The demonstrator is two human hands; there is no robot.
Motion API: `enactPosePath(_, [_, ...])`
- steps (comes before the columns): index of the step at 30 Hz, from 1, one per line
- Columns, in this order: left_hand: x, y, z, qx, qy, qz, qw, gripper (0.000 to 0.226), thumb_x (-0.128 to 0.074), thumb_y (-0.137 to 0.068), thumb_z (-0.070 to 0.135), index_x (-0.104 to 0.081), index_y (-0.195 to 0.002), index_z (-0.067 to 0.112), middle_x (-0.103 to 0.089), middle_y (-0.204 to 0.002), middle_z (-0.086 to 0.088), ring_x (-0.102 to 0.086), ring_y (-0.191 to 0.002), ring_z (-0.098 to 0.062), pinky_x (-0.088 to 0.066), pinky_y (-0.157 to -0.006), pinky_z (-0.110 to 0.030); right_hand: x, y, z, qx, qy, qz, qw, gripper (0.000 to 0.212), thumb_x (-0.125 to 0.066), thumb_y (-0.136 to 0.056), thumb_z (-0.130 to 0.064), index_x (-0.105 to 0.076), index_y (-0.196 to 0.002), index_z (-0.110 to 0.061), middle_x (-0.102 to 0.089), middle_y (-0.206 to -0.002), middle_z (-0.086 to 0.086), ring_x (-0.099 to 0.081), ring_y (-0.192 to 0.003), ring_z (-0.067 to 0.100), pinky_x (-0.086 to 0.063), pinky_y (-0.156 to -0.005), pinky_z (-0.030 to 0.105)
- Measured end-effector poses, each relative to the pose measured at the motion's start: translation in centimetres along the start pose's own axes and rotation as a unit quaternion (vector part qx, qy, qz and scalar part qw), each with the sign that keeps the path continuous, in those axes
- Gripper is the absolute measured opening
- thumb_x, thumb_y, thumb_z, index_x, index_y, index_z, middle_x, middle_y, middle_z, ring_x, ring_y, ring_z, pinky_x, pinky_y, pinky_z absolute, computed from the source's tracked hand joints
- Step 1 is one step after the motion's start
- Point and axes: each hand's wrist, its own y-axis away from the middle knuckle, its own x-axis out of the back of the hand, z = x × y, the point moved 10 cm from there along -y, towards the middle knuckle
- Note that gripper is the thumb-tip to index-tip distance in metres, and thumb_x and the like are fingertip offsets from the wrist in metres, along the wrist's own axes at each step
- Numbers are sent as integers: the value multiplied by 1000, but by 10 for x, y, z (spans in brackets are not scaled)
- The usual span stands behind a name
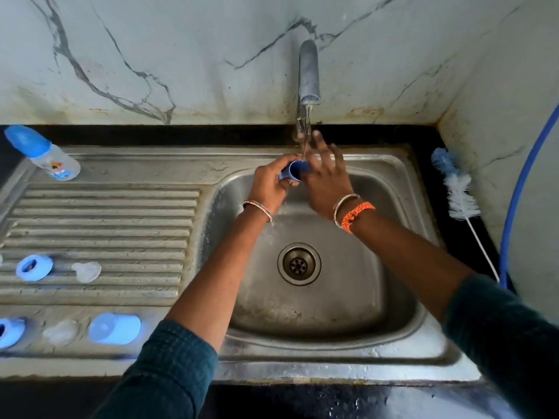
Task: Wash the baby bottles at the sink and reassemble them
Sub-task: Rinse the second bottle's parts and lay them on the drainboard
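Left hand (270, 179) gripping blue cap (295, 170) mouth-up under tap (309, 74) stream at frame centre for rinsing; right hand (326, 179) fingers (319, 140) spread, steadying.

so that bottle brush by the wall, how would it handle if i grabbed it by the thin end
The bottle brush would probably feel light, being mostly fluffy bristles on a thin white stem. Held by the far end of that long stem, the bristle head would likely droop or wobble. It looks unlikely to roll, since the bristles rest against the counter.

blue cap (295, 171) in left hand (271, 184) under tap (309, 74)
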Motion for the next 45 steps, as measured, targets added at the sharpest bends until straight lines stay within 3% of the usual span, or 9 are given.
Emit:
enactPosePath(4, [2,15,1,3,-14,54,998,44,-67,-68,-13,-65,-110,1,-70,-102,-11,-66,-94,-22,-53,-87,-34,-24,9,1,-203,-403,-169,877,21,-50,-90,-14,-65,-101,-6,-57,-119,22,-44,-126,34,-35,-107,41])
enactPosePath(7, [3,28,3,-3,-58,108,992,44,-64,-70,-13,-65,-111,1,-71,-98,-14,-68,-89,-27,-53,-80,-28,-21,9,1,-311,-668,-156,658,26,-43,-88,0,-45,-63,-10,-47,-68,7,-48,-63,18,-41,-55,22])
enactPosePath(9, [3,34,3,11,-95,115,989,44,-64,-72,-10,-64,-115,2,-71,-97,-16,-68,-88,-33,-52,-76,-33,-24,12,-3,-345,-757,-170,528,21,-38,-80,1,-40,-63,-12,-42,-69,8,-41,-59,20,-33,-57,26])
enactPosePath(13, [-13,49,11,-26,-152,85,984,46,-59,-73,-11,-64,-118,2,-66,-114,-17,-64,-105,-34,-49,-85,-33,-26,28,-11,-369,-783,-236,442,19,-42,-58,-14,-46,-77,-13,-47,-74,5,-47,-68,22,-34,-82,35])
enactPosePath(18, [-14,24,1,14,-34,7,999,38,-63,-77,-8,-65,-114,1,-71,-102,-15,-65,-92,-18,-50,-88,-27,-30,15,7,-271,-530,-96,798,17,-52,-86,-2,-69,-83,-3,-56,-79,5,-52,-82,18,-36,-58,15])
enactPosePath(22, [-9,3,-11,35,10,-52,998,43,-73,-74,-1,-60,-116,0,-69,-104,-15,-66,-95,-24,-53,-90,-38,-14,13,11,-125,-424,-22,897,16,-55,-83,0,-67,-93,-2,-63,-98,17,-58,-93,35,-40,-72,23])
enactPosePath(29, [-27,23,-33,137,159,-95,973,51,-54,-77,-24,-47,-121,0,-58,-110,-8,-58,-96,-15,-49,-81,-15,-23,20,12,-101,-522,40,846,68,-70,-80,-1,-29,-134,-6,-64,-111,12,-64,-95,25,-52,-86,33])
enactPosePath(34, [-14,42,-63,235,250,-8,939,75,-27,-77,-29,-21,-146,1,-34,-147,-9,-53,-100,-7,-48,-67,-24,-43,23,21,-177,-465,150,854,45,-75,-76,-14,-58,-116,-4,-63,-108,14,-61,-93,24,-51,-83,34])
enactPosePath(45, [-3,73,-129,344,4,0,939,53,-43,-86,-6,-47,-136,10,-50,-138,-11,-48,-125,-24,-41,-96,-23,-114,12,2,-270,-440,-36,855,43,-71,-78,-11,-58,-118,-3,-62,-118,15,-59,-106,30,-43,-86,27])
